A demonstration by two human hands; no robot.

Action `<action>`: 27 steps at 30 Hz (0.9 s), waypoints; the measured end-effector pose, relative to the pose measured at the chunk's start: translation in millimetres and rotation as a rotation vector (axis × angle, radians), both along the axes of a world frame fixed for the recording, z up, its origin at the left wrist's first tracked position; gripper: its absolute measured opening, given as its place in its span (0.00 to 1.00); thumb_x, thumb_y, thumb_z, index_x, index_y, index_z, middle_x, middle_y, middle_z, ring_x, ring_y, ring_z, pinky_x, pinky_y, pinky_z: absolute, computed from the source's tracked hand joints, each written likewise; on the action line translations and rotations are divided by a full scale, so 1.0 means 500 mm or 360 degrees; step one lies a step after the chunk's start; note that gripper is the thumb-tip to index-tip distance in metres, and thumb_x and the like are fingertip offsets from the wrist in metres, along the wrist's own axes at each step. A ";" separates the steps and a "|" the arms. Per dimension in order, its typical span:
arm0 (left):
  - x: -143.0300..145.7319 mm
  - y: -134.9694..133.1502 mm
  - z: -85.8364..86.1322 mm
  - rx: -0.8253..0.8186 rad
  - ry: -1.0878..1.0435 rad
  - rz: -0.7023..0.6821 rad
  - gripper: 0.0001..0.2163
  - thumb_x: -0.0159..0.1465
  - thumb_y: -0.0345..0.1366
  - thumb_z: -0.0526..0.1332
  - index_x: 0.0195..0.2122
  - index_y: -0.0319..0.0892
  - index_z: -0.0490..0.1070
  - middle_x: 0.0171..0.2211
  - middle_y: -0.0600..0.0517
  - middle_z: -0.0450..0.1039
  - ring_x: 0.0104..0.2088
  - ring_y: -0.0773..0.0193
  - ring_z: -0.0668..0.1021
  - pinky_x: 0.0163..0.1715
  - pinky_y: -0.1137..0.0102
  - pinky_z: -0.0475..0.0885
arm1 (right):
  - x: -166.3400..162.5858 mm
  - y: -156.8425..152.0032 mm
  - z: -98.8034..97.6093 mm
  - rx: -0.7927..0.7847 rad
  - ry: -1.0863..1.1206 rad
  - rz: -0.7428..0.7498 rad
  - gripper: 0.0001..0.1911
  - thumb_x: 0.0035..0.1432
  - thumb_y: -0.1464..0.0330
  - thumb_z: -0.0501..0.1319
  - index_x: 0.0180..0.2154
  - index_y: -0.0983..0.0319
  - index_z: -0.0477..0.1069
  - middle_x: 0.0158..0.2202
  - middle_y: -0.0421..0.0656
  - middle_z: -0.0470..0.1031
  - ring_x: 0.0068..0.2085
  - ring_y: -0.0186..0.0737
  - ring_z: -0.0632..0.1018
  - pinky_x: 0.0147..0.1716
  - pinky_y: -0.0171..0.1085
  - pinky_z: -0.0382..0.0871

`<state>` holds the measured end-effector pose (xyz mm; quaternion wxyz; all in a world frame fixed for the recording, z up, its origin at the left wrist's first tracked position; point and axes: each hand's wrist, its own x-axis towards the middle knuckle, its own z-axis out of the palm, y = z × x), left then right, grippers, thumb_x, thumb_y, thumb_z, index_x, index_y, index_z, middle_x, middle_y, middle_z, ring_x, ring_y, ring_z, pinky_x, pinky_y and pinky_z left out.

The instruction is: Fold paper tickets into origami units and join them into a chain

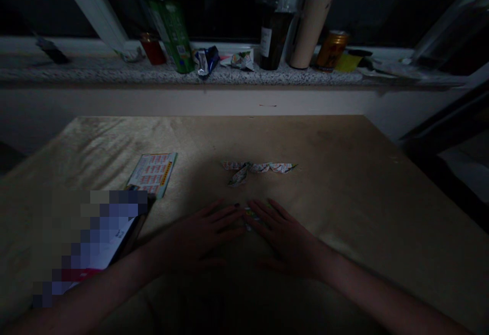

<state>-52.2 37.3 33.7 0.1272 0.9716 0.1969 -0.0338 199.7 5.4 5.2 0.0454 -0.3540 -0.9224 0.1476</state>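
My left hand (208,228) and my right hand (280,233) lie low over the table, fingers stretched out and pointing inward. Between their fingertips shows a small piece of printed paper (250,213), mostly covered, chiefly by the right hand. Whether the left fingertips touch it I cannot tell in the dim light. Just beyond the hands are twisted strips of printed paper (262,167), one of them angled toward me. To the left lies a flat card with red printed blocks (155,169).
A cloth-covered table (336,172) fills the foreground. At the left is a blurred-out item (110,238), partly behind my left forearm. Along the stone windowsill (225,75) stand a green bottle (173,34), a dark bottle (273,42), a cardboard tube (315,19), an orange can (331,52) and crumpled wrappers (206,61).
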 end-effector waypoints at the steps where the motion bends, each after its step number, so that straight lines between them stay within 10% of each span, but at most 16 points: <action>1: -0.001 0.004 0.003 -0.0013 0.0006 -0.0022 0.28 0.62 0.43 0.56 0.62 0.48 0.50 0.64 0.49 0.47 0.62 0.54 0.52 0.60 0.56 0.44 | -0.001 0.000 0.001 -0.0004 -0.0006 -0.0001 0.42 0.55 0.51 0.55 0.64 0.61 0.38 0.66 0.49 0.35 0.65 0.46 0.40 0.62 0.49 0.35; 17: -0.006 0.043 0.022 0.0008 0.0045 -0.0306 0.33 0.54 0.44 0.65 0.60 0.57 0.53 0.64 0.50 0.44 0.62 0.46 0.51 0.58 0.52 0.48 | -0.002 -0.001 0.003 -0.0006 -0.0019 -0.0013 0.42 0.56 0.50 0.53 0.64 0.60 0.38 0.66 0.47 0.34 0.65 0.47 0.41 0.61 0.49 0.36; 27: 0.000 0.003 -0.001 -0.0071 -0.0009 -0.0027 0.34 0.60 0.50 0.56 0.64 0.44 0.44 0.64 0.44 0.45 0.62 0.45 0.50 0.58 0.49 0.44 | 0.001 0.000 0.001 -0.0057 -0.0017 -0.0001 0.43 0.57 0.46 0.47 0.64 0.65 0.36 0.66 0.49 0.35 0.65 0.45 0.40 0.62 0.47 0.30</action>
